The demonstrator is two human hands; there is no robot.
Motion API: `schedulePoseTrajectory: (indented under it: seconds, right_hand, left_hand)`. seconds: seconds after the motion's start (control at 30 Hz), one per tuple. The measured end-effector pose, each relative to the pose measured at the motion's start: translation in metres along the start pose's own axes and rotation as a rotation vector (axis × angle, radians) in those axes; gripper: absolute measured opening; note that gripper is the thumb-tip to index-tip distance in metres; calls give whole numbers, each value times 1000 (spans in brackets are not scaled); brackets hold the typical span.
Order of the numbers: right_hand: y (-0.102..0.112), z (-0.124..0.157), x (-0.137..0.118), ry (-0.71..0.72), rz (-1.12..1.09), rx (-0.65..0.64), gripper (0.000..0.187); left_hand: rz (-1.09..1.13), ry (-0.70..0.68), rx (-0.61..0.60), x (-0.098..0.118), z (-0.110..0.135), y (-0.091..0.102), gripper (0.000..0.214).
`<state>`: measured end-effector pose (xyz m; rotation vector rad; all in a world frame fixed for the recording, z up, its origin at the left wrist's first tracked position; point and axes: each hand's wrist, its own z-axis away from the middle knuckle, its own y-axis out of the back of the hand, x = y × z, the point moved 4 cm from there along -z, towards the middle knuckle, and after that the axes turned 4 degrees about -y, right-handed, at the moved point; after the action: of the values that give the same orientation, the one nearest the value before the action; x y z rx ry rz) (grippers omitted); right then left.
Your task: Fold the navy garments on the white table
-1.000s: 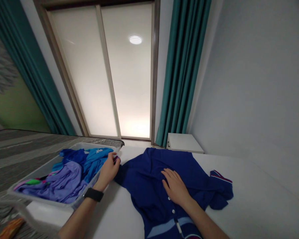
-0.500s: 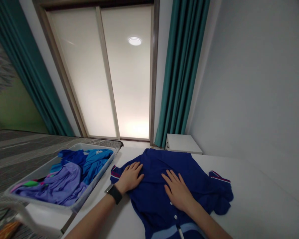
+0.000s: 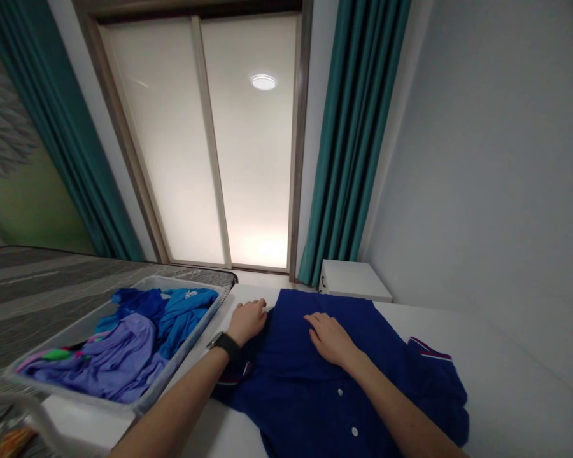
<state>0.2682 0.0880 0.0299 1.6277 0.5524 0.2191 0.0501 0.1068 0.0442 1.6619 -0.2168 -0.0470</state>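
A dark blue short-sleeved shirt (image 3: 310,369) with white buttons and red-and-white sleeve trim lies spread on a white table. My left hand (image 3: 248,321), with a black watch on its wrist, is at the shirt's left shoulder edge. Its fingers are bent down onto the cloth, their tips partly hidden. On the upper chest rests my right hand (image 3: 332,338), palm down, with loosely stretched fingers on the fabric. Part of the left sleeve lies beneath my left wrist. The shirt's lower end is out of view.
A translucent plastic bin (image 3: 172,378) of purple and blue clothes stands to the left, beside a dark striped surface (image 3: 42,292). Beyond the white table (image 3: 496,381) are a small white cabinet (image 3: 356,280) and teal curtains (image 3: 353,152). A wall rises on the right.
The shirt has shifted toward me, and its light blue stripe has left the view. The left sleeve has come in under my wrist. Both hands' spread fingers have drawn together; the left's are now bent.
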Motion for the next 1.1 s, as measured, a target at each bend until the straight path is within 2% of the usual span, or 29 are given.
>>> schedulePoseTrajectory:
  seconds: [0.17,0.27,0.37,0.47,0.53,0.63,0.73,0.83,0.93,1.03,1.1]
  right_hand:
    - [-37,-19,2,-54,-57,28,47]
    - [-44,-20,10,-100,-80,20,48]
    - [-44,-19,27,-221,-51,9,52]
    - [-43,-17,46,-366,4,19,56]
    - [-42,-15,52,-401,25,30,58]
    - [-43,-14,48,-320,15,35,55]
    - [-44,-14,35,-216,-26,42,51]
    - [-45,-16,27,-162,-75,71,49]
    - [-40,-19,27,-113,-159,98,43]
    - [-26,-19,41,-96,-206,175,40]
    - [-14,-12,62,-172,-141,236,40]
  left_hand:
    - [55,43,11,9,-24,-25,30]
    - [118,27,22,21,-33,-31,25]
    - [195,64,75,25,-46,-26,24]
    - [294,182,179,15,-59,-15,34]
    - [367,255,242,2,-62,-12,33]
    - [497,303,296,-18,-58,-20,18]
    - [680,316,335,-28,-50,-34,13]
    - [864,283,358,-25,-41,-44,17]
    - [1018,155,335,-14,-35,-49,35]
    - [1039,-30,310,-6,-33,-46,34]
    - [958,-83,285,-5,-34,-45,28]
